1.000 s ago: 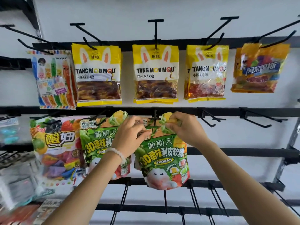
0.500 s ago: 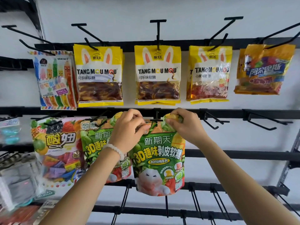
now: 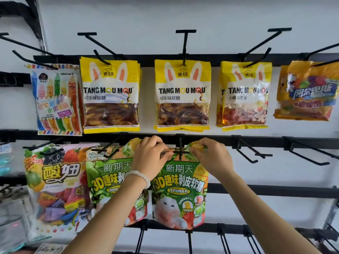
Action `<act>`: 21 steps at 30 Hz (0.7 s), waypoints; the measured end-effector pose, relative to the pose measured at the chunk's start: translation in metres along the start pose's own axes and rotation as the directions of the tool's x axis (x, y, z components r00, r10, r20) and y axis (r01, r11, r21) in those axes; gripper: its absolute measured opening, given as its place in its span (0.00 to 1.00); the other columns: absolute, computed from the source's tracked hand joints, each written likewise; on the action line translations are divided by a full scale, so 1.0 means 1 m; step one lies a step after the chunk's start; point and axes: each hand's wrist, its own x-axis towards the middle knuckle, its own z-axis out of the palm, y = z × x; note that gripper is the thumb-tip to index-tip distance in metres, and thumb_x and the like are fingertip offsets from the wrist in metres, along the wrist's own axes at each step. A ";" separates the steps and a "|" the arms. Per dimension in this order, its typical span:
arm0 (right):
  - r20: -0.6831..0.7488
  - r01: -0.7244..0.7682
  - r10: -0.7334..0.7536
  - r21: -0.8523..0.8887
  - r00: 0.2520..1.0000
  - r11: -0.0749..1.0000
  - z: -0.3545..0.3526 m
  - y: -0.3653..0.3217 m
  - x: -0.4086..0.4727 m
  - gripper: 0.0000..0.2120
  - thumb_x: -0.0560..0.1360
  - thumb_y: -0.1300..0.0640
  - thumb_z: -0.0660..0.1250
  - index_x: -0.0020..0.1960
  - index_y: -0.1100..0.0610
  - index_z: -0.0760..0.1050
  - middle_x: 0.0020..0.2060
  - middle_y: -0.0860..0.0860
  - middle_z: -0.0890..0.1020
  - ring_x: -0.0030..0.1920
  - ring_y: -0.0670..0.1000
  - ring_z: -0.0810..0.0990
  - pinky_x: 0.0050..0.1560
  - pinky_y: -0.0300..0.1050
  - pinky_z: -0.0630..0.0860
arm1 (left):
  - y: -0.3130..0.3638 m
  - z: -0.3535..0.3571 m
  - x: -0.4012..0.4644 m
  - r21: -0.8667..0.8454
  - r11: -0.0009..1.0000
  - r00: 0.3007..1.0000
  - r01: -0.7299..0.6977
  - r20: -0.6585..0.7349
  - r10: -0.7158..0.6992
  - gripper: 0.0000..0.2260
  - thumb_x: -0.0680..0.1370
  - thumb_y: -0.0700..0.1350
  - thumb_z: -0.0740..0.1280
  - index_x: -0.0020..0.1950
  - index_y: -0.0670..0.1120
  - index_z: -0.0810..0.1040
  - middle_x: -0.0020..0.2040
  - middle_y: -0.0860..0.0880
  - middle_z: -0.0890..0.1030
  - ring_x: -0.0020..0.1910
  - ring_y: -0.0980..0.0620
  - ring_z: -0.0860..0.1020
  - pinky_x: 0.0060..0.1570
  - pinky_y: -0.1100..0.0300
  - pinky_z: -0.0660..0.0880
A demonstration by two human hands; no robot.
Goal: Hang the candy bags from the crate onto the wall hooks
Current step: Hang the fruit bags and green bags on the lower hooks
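Observation:
A green candy bag [image 3: 178, 195] with a white cartoon animal hangs in front of the middle-row black hook [image 3: 180, 150]. My left hand [image 3: 149, 157] pinches its top left corner and my right hand [image 3: 211, 158] pinches its top right corner. The bag's top edge sits right at the hook's tip; I cannot tell whether the hook passes through its hole. A second green bag [image 3: 111, 180] of the same kind hangs on the hook to the left, partly behind my left forearm. The crate is out of view.
The top row holds yellow bags [image 3: 110, 96] [image 3: 182, 96] [image 3: 244, 96], a pencil-candy bag [image 3: 56, 99] and an orange bag [image 3: 306, 90]. A fruit-print bag [image 3: 55, 180] hangs at the middle left. Bare hooks [image 3: 251, 153] [image 3: 308, 154] stick out to the right, more on the bottom rail [image 3: 275, 232].
Both hands lifted the green bag a little and brought its top edge up to the middle hook's tip. The grip on both corners is unchanged.

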 end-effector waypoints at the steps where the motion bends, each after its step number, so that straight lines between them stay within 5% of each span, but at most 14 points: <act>1: -0.022 0.003 -0.004 -0.032 1.000 0.999 0.002 0.000 0.001 0.13 0.73 0.44 0.66 0.54 0.49 0.77 0.47 0.45 0.80 0.47 0.50 0.77 0.38 0.42 0.71 | 0.000 0.001 0.002 0.000 1.000 1.000 0.006 0.005 -0.006 0.09 0.71 0.51 0.71 0.44 0.46 0.82 0.46 0.50 0.78 0.44 0.46 0.75 0.43 0.53 0.69; 6: -0.154 0.076 -0.104 -0.175 0.983 0.982 0.011 0.001 0.000 0.17 0.72 0.49 0.69 0.58 0.54 0.76 0.55 0.50 0.75 0.56 0.54 0.73 0.46 0.47 0.73 | 0.005 0.001 0.006 0.033 0.996 0.995 0.083 0.053 -0.085 0.12 0.72 0.53 0.68 0.53 0.50 0.78 0.51 0.51 0.77 0.51 0.47 0.73 0.47 0.53 0.67; 10: -0.264 0.231 -0.318 -0.312 0.911 0.922 0.018 0.008 -0.016 0.14 0.67 0.56 0.73 0.52 0.57 0.77 0.51 0.55 0.77 0.48 0.59 0.76 0.44 0.53 0.76 | 0.009 0.000 -0.006 0.063 0.992 0.994 0.112 -0.012 -0.112 0.13 0.71 0.53 0.70 0.51 0.48 0.79 0.48 0.48 0.77 0.47 0.45 0.75 0.43 0.52 0.70; 15: -0.211 0.336 -0.410 -0.312 0.887 0.889 0.025 0.015 -0.051 0.09 0.72 0.53 0.66 0.46 0.57 0.78 0.45 0.53 0.80 0.44 0.57 0.79 0.41 0.49 0.76 | 0.017 -0.007 -0.043 0.134 0.988 0.997 0.072 -0.042 -0.067 0.10 0.73 0.52 0.66 0.47 0.48 0.81 0.47 0.47 0.78 0.45 0.46 0.76 0.41 0.53 0.71; 21: -0.086 0.407 -0.433 -0.222 0.897 0.886 0.058 0.020 -0.100 0.11 0.73 0.52 0.59 0.41 0.56 0.78 0.39 0.51 0.79 0.39 0.56 0.78 0.36 0.46 0.76 | 0.017 -0.020 -0.121 0.243 0.967 0.987 0.081 0.117 -0.112 0.15 0.75 0.54 0.57 0.43 0.49 0.81 0.43 0.50 0.79 0.40 0.47 0.75 0.39 0.55 0.70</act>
